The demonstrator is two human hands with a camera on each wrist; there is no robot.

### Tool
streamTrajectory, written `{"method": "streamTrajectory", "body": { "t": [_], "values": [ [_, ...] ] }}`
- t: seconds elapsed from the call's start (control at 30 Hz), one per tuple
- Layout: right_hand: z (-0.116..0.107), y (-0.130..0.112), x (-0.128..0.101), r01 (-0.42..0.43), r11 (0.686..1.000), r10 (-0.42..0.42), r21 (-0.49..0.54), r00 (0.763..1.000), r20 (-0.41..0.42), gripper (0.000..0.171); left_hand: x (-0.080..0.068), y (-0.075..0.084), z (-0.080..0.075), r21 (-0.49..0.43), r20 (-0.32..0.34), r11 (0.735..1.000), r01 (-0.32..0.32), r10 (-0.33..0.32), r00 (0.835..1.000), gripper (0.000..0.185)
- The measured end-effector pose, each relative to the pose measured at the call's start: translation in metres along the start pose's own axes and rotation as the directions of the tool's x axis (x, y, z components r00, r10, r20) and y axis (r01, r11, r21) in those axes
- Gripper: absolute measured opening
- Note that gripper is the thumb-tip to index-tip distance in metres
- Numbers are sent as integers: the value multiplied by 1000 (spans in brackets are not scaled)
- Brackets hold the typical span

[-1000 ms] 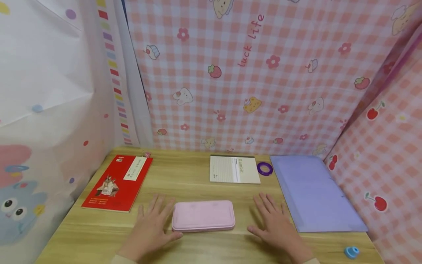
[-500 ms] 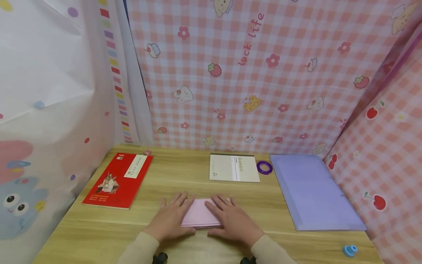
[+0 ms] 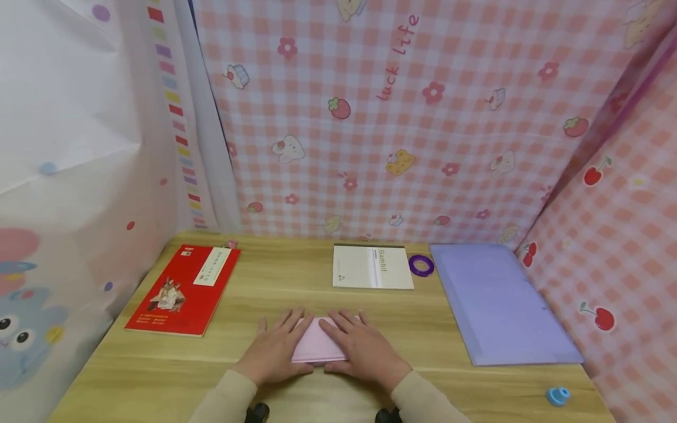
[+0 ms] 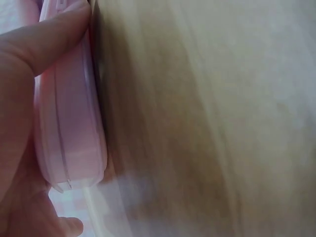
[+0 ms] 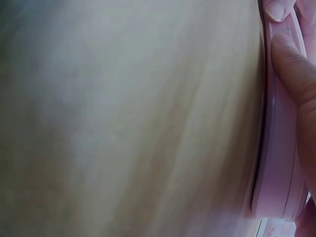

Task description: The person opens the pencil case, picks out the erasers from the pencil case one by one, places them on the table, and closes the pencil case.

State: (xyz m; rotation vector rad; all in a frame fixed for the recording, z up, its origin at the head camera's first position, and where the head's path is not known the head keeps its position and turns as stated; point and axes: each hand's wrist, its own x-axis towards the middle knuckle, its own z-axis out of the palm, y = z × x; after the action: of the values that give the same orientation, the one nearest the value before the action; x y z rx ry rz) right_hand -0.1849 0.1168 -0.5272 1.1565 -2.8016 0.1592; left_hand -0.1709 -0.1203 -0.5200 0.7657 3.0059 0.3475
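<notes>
A pink pencil case (image 3: 318, 345) with rounded corners lies at the near middle of the table. My left hand (image 3: 274, 352) covers its left end, and my right hand (image 3: 366, 352) covers its right end. Fingers reach over the lid on both sides, while the thumbs lie along the near side, tips close together. In the left wrist view, the left thumb presses on the side of the pencil case (image 4: 74, 123), where a seam runs lengthwise. The right wrist view has the right thumb on the same side of the pencil case (image 5: 280, 153). Both ends are mostly hidden in the head view.
A red book (image 3: 182, 294) lies at the left. Toward the back are a Gambit notepad (image 3: 359, 267) and a purple tape roll (image 3: 421, 266). A lilac folder (image 3: 502, 305) lies at the right, with a small blue stopper-like piece (image 3: 557, 396) nearer. Patterned cloth surrounds the table.
Both hands, earlier spread on the table either side of the pencil case, have come inward and taken hold of its ends. Over the last half second the right hand shifts slightly left.
</notes>
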Motion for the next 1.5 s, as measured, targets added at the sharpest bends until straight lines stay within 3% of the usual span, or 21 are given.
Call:
{"method": "streamTrajectory", "body": {
  "t": [0.27,1.2,1.5],
  "values": [
    [2,2,2,-17,1000,17,14,1000,10,87,3,0,1,38,27,999,-27,26,999,100],
    [-7,3,6,53,993,-50,-103,998,28,80,2,-1,8,160,-47,984,-74,83,995,94],
    [-9,-2,3,61,996,-60,-68,998,16,77,-5,2,6,127,-24,990,-61,64,998,94]
  ]
}}
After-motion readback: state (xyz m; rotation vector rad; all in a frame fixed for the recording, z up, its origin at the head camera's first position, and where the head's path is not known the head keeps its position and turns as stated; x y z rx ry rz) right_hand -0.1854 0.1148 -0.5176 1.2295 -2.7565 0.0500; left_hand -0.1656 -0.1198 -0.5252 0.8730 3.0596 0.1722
